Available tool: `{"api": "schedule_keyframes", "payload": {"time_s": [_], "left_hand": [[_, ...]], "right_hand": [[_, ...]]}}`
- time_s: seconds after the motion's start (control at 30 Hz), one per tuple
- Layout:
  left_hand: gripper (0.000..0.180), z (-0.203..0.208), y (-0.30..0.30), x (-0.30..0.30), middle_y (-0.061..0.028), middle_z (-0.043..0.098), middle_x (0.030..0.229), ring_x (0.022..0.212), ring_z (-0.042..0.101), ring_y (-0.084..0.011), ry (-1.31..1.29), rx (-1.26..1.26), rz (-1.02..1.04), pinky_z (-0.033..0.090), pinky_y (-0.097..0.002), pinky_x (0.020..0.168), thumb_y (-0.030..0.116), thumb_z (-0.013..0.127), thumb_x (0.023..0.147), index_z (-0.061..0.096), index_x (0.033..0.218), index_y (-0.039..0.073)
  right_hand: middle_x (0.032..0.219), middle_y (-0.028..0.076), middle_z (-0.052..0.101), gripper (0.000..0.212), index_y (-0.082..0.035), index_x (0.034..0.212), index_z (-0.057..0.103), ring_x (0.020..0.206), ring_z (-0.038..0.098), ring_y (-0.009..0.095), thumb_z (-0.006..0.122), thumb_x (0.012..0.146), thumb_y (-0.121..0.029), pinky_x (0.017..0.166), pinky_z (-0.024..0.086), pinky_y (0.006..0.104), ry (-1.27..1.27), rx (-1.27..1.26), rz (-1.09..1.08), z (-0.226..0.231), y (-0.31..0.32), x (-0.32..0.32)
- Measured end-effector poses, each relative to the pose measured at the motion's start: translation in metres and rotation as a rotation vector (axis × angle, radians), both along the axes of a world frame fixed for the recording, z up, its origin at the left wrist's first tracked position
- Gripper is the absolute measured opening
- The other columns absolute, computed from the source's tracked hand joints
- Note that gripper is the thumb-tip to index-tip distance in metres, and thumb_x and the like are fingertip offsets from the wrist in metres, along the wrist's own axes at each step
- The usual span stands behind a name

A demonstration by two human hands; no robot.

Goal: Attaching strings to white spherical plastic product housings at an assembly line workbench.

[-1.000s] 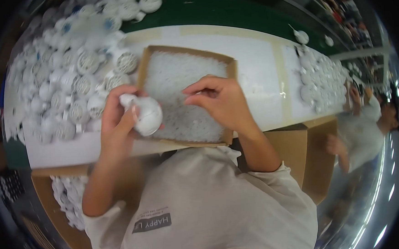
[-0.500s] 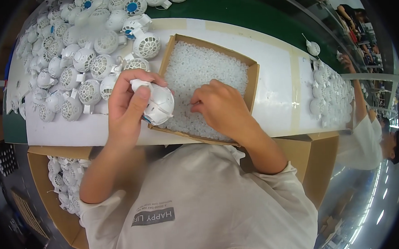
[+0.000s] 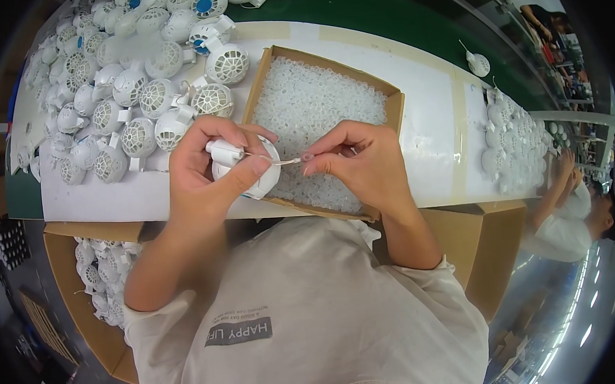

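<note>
My left hand (image 3: 204,174) is closed around a white round plastic housing (image 3: 268,184) over the near left part of a shallow cardboard box (image 3: 398,119). Two thin pale wires (image 3: 270,163) run out of the housing, steadied by my left thumb and fingers. At the wires' far end, my right hand (image 3: 373,163) pinches a tiny clear piece (image 3: 308,155); whether the wire tip sits inside it is too small to tell. Small clear plastic pieces (image 3: 316,100) fill the box beneath both hands.
Many white round housings with grilles (image 3: 135,135) are heaped on the left of the white-covered table (image 3: 427,128). More lie in a carton (image 3: 70,277) below the table edge. Further housings (image 3: 505,134) stand at the right, near another person (image 3: 569,211). A green strip (image 3: 353,10) runs behind.
My right hand has come up from the clear pieces and now pinches a small piece by the wire ends. My left hand has turned the housing, bringing the wires into view.
</note>
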State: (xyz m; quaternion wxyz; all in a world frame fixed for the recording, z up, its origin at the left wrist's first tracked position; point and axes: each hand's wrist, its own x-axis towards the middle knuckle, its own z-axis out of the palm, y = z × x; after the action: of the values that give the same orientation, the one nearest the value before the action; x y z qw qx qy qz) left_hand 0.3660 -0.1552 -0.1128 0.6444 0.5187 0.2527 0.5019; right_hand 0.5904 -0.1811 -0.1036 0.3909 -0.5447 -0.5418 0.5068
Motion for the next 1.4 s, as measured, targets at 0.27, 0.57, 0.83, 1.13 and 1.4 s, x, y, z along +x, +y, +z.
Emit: {"api": "schedule_keyframes", "payload": {"time_s": [0.27, 0.57, 0.83, 1.13, 1.4], "left_hand": [[0.026, 0.007, -0.007, 0.005, -0.0089, 0.065, 0.089, 0.108, 0.062, -0.0315, 0.088, 0.002, 0.019, 0.048, -0.0449, 0.096, -0.003, 0.069, 0.087, 0.049, 0.1, 0.006], [0.028, 0.003, -0.014, 0.009, -0.0115, 0.068, 0.094, 0.105, 0.062, -0.0225, -0.074, -0.108, 0.01, 0.046, -0.0447, 0.102, -0.007, 0.071, 0.086, 0.05, 0.101, 0.005], [0.026, 0.003, -0.007, 0.007, -0.0113, 0.068, 0.095, 0.107, 0.061, -0.0227, 0.224, 0.287, 0.095, 0.049, -0.0393, 0.095, -0.005, 0.073, 0.084, 0.054, 0.099, 0.004], [0.024, 0.014, -0.007, 0.003, -0.0107, 0.069, 0.096, 0.095, 0.065, -0.0162, 0.394, 0.214, -0.004, 0.053, -0.0297, 0.081, -0.006, 0.076, 0.08, 0.059, 0.096, 0.001], [0.023, 0.008, -0.002, 0.012, -0.0106, 0.068, 0.094, 0.096, 0.064, -0.0154, 0.369, 0.278, 0.027, 0.052, -0.0297, 0.082, -0.005, 0.076, 0.081, 0.059, 0.095, 0.001]], "right_hand": [[0.082, 0.012, 0.072, 0.019, 0.001, 0.082, 0.069, 0.07, 0.064, 0.012, 0.082, 0.071, 0.01, 0.062, 0.049, 0.0226, 0.072, 0.08, 0.014, 0.0, -0.004, 0.002], [0.085, 0.014, 0.072, 0.02, 0.001, 0.084, 0.068, 0.074, 0.066, 0.015, 0.081, 0.072, 0.01, 0.064, 0.051, 0.0251, 0.163, 0.227, 0.032, 0.005, -0.007, -0.009], [0.084, 0.012, 0.072, 0.021, 0.0, 0.085, 0.068, 0.077, 0.067, 0.015, 0.081, 0.073, 0.011, 0.065, 0.052, 0.0268, 0.246, 0.191, -0.047, 0.01, -0.01, -0.019], [0.081, 0.008, 0.072, 0.02, -0.003, 0.079, 0.07, 0.072, 0.063, 0.011, 0.084, 0.068, 0.005, 0.059, 0.044, 0.0228, -0.096, 0.515, 0.053, 0.007, -0.007, -0.017], [0.082, 0.008, 0.072, 0.018, -0.003, 0.081, 0.071, 0.071, 0.063, 0.009, 0.083, 0.07, 0.005, 0.055, 0.036, 0.0205, -0.15, 0.408, -0.075, 0.001, -0.01, 0.004]]}}
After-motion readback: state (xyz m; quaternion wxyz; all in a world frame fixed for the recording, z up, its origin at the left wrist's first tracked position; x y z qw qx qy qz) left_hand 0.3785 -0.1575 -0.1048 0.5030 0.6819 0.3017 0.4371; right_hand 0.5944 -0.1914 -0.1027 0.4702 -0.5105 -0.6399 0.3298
